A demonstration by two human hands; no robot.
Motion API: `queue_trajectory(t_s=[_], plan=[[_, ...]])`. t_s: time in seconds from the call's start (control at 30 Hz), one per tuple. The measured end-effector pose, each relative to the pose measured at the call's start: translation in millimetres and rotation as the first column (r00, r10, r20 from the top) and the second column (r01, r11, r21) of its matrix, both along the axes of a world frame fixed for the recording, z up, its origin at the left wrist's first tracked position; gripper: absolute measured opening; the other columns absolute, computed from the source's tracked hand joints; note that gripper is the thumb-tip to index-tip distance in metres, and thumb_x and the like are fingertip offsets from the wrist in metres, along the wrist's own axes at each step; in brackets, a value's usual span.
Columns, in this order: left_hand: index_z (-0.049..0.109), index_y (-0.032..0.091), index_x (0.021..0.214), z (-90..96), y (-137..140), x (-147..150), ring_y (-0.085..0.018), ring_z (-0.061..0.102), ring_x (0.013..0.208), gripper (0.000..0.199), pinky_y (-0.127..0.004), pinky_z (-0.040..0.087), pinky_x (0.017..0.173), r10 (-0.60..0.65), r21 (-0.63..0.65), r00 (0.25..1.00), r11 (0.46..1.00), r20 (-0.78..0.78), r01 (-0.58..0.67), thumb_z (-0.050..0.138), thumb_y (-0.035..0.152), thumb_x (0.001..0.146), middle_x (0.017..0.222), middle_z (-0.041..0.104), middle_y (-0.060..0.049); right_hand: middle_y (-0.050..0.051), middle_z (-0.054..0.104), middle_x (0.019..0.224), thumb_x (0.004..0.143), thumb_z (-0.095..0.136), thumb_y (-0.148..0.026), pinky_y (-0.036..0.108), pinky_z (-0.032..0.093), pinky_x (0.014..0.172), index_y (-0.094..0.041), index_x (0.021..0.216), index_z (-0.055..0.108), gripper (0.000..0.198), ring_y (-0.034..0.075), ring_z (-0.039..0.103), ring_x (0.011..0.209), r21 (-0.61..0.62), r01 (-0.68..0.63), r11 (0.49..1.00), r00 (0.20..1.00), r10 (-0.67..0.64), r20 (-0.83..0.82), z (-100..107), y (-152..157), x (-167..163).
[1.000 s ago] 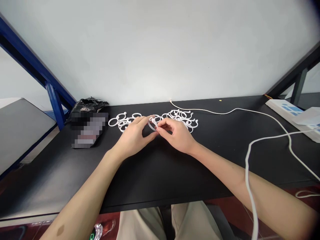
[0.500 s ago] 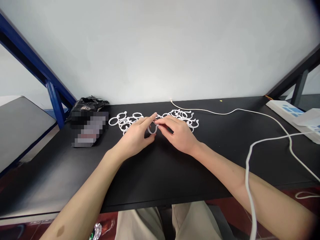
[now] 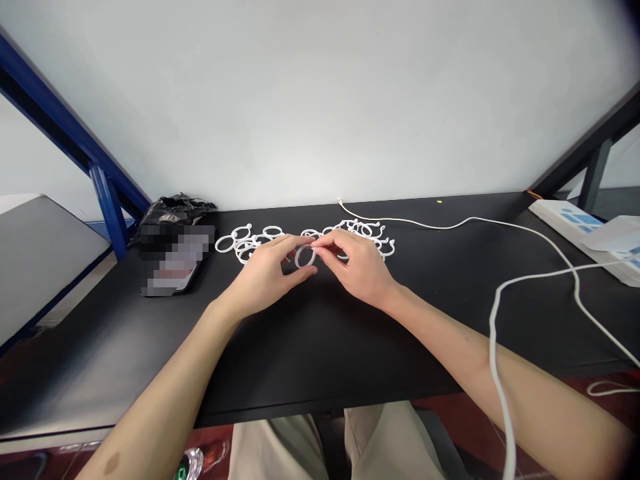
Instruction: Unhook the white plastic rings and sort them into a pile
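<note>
At mid-frame, my right hand [image 3: 357, 268] pinches a white ring [image 3: 298, 261]; my left hand [image 3: 267, 272] curves half-open around it, hold unclear. Working the ring seems underway, calling for steadiness.

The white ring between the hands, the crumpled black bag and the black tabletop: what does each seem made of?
White ring: probably plastic, smooth; evenly coloured, holding its curve.
Black bag: likely thin plastic film, shiny; sharp creases catch light.
Black tabletop: satin finish, given the soft reflection at left; laminate or painted metal, unclear.
</note>
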State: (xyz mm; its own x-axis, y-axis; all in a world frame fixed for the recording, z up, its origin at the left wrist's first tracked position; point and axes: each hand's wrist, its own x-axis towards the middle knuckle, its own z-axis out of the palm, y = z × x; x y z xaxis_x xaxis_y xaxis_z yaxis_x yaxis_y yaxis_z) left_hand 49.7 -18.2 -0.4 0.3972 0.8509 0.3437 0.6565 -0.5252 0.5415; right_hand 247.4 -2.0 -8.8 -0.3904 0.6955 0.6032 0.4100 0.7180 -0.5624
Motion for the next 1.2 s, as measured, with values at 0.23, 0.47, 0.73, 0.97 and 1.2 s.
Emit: queue_trajectory(t_s=[0.23,0.47,0.73,0.97,1.2], plan=[[0.060,0.025,0.122,1.4,1.8,-0.1,-0.019,0.061,0.087,0.037,-0.033,0.050,0.078,0.062,0.038,0.998,0.997,-0.015,-0.061,0.062,0.038,0.087,0.103,0.066,-0.002,0.002,0.072,0.098,0.095,0.055,-0.026,0.032,0.055,0.080,-0.022,0.111,0.064,0.018,0.016,0.066,0.089,0.005,0.043,0.999,0.999,-0.043,-0.020,-5.8,2.6,-0.2],[0.058,0.016,0.126,-11.1,14.1,-19.0,-0.038,0.052,0.113,0.045,-0.052,0.043,0.095,0.519,0.248,0.835,0.846,-0.181,-0.472,0.060,0.037,0.086,0.123,0.062,-0.017,0.009,0.072,0.100,0.090,0.060,-0.017,0.051,0.047,0.096,-0.020,0.101,0.071,0.016,0.032,0.049,0.119,0.153,0.125,0.980,0.915,-0.173,0.366,-23.9,19.1,-0.3],[0.061,0.020,0.121,-8.9,11.2,-10.5,-0.032,0.051,0.117,0.038,-0.049,0.042,0.101,0.382,0.177,0.920,0.915,-0.093,-0.362,0.058,0.039,0.088,0.123,0.064,-0.010,0.004,0.071,0.092,0.093,0.053,-0.013,0.038,0.050,0.081,-0.021,0.095,0.068,0.017,0.022,0.054,0.093,0.072,0.056,0.996,0.965,-0.072,0.252,-18.9,12.5,-4.5],[0.060,0.021,0.120,3.7,2.6,2.1,-0.025,0.061,0.111,0.040,-0.043,0.048,0.098,0.110,-0.291,0.962,0.956,0.251,-0.034,0.052,0.049,0.092,0.119,0.066,-0.007,0.000,0.065,0.090,0.095,0.051,-0.021,0.029,0.052,0.073,-0.023,0.090,0.060,0.010,0.013,0.061,0.080,-0.101,-0.055,0.993,0.987,0.039,-0.154,-3.5,-6.1,-8.2],[0.056,0.021,0.119,1.3,1.0,5.6,-0.022,0.063,0.106,0.037,-0.039,0.052,0.092,0.076,-0.326,0.891,0.942,0.447,0.083,0.060,0.043,0.089,0.114,0.066,-0.007,0.002,0.066,0.095,0.092,0.057,-0.027,0.031,0.057,0.077,-0.023,0.100,0.055,0.009,0.014,0.067,0.085,-0.257,-0.139,0.956,0.957,0.063,-0.284,-5.7,-9.4,-10.1]])
